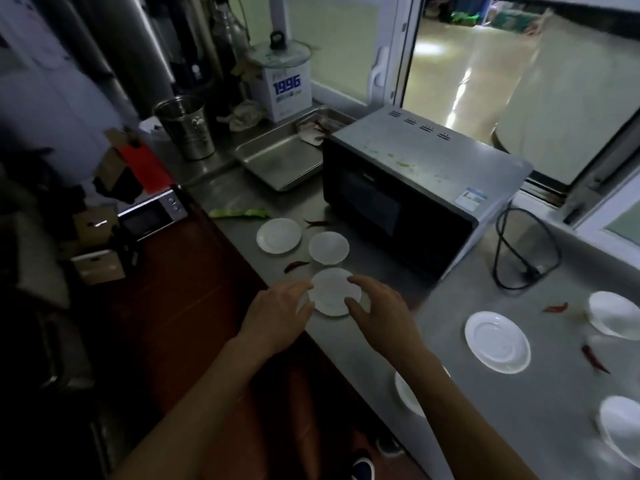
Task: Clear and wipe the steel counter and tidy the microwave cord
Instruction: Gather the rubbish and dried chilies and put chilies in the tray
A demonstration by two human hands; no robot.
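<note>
Both hands close in on the nearest small white plate (pixel 334 291), which lies flat on the steel counter (pixel 485 393) just in front of the microwave (pixel 408 188). The left hand (pixel 277 317) has its fingertips at the plate's left rim; the right hand (pixel 381 313) arches over the right rim with thumb and forefinger spread. Neither has clamped on yet: the fingers look relaxed and apart, touching or nearly touching the rim (which of the two is hard to tell in this dim light).

To lift it cleanly, a fingertip probably needs to slip under the rim, since a flat plate on smooth steel gives little purchase. Two more plates (pixel 278 235) (pixel 329 247) sit just beyond, so stacking as they are gathered would likely save trips. Dried red chillies (pixel 296 266) lie beside the plates and should be swept up before wiping. The black cord (pixel 526 247) sprawls in a loose loop to the right of the microwave, untouched.
</note>
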